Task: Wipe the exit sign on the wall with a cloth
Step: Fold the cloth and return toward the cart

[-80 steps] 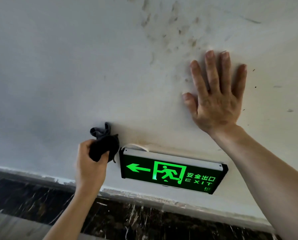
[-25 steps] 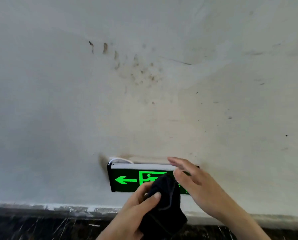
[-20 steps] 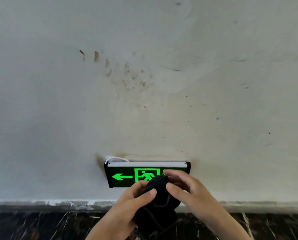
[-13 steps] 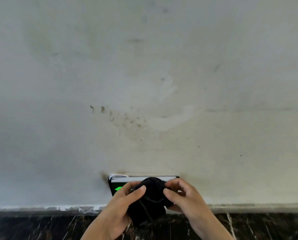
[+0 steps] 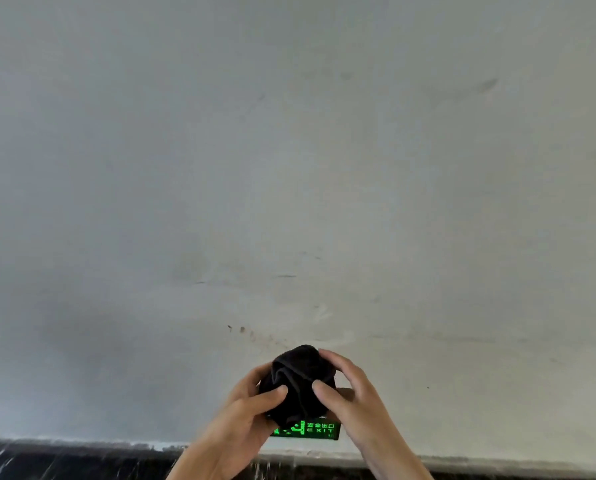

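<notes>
A black cloth [image 5: 300, 382], bunched into a ball, is held between both hands low in the middle of the view. My left hand [image 5: 244, 414] grips its left side with the thumb on the front. My right hand [image 5: 352, 396] grips its right side. Behind and below the cloth, the green lit exit sign [image 5: 319, 430] is mounted low on the white wall [image 5: 289, 168]. Only the sign's lower right part with the letters shows; the hands and cloth hide the rest.
A dark marble skirting band [image 5: 64, 460] runs along the foot of the wall. Brown specks [image 5: 241, 330] mark the wall just above the cloth.
The camera has tilted up, so the sign and hands sit lower in the view. Both hands have lifted the bunched cloth off the sign's face, and the sign's right end now shows below it.
</notes>
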{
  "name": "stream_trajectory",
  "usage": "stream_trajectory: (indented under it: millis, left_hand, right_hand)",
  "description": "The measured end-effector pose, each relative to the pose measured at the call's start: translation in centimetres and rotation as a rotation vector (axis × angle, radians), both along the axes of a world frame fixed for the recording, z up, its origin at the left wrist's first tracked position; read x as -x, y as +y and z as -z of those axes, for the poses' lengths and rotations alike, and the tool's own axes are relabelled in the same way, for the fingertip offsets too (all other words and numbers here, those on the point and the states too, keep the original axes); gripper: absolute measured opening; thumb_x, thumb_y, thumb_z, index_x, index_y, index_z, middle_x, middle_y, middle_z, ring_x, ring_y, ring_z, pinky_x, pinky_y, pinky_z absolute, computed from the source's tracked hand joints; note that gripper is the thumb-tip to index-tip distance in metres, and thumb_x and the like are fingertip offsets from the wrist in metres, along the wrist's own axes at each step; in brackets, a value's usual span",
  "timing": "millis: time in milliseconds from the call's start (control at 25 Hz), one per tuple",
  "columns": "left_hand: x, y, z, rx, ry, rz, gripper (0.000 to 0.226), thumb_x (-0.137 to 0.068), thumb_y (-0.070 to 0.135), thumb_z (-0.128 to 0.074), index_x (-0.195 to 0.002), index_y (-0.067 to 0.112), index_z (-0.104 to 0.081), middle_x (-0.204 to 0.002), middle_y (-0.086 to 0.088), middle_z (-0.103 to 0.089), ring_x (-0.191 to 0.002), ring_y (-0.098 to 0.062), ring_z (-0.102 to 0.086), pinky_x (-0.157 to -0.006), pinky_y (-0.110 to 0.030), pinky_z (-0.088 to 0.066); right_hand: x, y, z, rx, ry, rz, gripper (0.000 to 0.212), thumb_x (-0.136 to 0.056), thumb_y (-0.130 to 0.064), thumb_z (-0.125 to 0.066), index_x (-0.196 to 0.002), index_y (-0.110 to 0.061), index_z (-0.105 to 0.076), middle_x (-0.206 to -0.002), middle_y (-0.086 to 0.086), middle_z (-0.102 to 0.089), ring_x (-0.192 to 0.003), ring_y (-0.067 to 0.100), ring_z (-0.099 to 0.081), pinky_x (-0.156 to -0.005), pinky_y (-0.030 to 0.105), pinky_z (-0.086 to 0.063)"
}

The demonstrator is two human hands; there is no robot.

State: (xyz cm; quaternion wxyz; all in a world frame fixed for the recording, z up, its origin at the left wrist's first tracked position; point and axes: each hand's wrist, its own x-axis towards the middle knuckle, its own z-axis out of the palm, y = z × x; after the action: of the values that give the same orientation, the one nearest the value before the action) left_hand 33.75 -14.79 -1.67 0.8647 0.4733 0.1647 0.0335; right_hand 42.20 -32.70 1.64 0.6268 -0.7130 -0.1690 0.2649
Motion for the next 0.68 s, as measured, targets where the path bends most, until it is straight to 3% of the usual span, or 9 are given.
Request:
stream_trajectory:
  millis: [120,240,400,520,680]
  left_hand:
    - [1.9,-0.6,-4.0,-0.014,0.005,-0.058,0.058,-0.068,-0.001,-0.076,-0.125,-0.005,-0.061,-0.112,-0.029,-0.071,-0.1,-0.044,-0.071,-0.072,-0.041,-0.062]
    - [4.2,-0.7,-6.6,-0.004,-0.025,-0.065,0.056,-0.071,0.002,-0.079,-0.125,-0.001,-0.064,-0.12,-0.029,-0.068,-0.107,-0.045,-0.068,-0.077,-0.041,-0.062]
    - [8.6,0.8,-7.3,0.021,-0.04,-0.145,0.058,-0.071,0.004,-0.081,-0.126,0.003,-0.065,-0.125,-0.026,-0.068,-0.112,-0.044,-0.067,-0.082,-0.042,-0.061]
    - [12.5,2.9,-7.1,0.067,-0.01,-0.248,0.054,-0.075,-0.002,-0.077,-0.128,-0.003,-0.061,-0.125,-0.027,-0.067,-0.11,-0.043,-0.068,-0.08,-0.04,-0.062]
    - [18.3,6.0,-7.2,0.092,-0.016,-0.401,0.067,-0.064,-0.006,-0.08,-0.128,-0.008,-0.057,-0.123,-0.029,-0.068,-0.106,-0.04,-0.07,-0.078,-0.038,-0.062]
  right_hand:
    - [1.0,-0.5,-4.0,-0.017,-0.025,-0.069,0.053,-0.073,-0.037,-0.075,-0.123,-0.048,-0.062,-0.129,-0.008,-0.061,-0.097,0.01,-0.073,-0.082,0.025,-0.058]
    - [2.1,0.2,-5.7,-0.029,-0.069,-0.044,0.043,-0.076,-0.018,-0.078,-0.11,-0.042,-0.071,-0.112,-0.011,-0.073,-0.088,0.017,-0.075,-0.087,0.039,-0.059]
    - [4.4,2.7,-5.6,-0.009,-0.084,-0.007,0.029,-0.078,-0.006,-0.077,-0.083,-0.035,-0.077,-0.087,-0.006,-0.078,-0.078,0.009,-0.074,-0.069,0.025,-0.061]
    - [5.9,5.3,-4.8,-0.047,0.017,-0.014,0.025,-0.082,0.003,-0.071,-0.081,-0.021,-0.077,-0.08,0.0,-0.078,-0.073,0.014,-0.075,-0.06,0.022,-0.058]
    - [8.5,10.1,-4.3,-0.098,0.203,-0.119,0.019,-0.088,0.004,-0.063,-0.09,-0.014,-0.07,-0.078,0.003,-0.077,-0.069,0.018,-0.072,-0.053,0.025,-0.055]
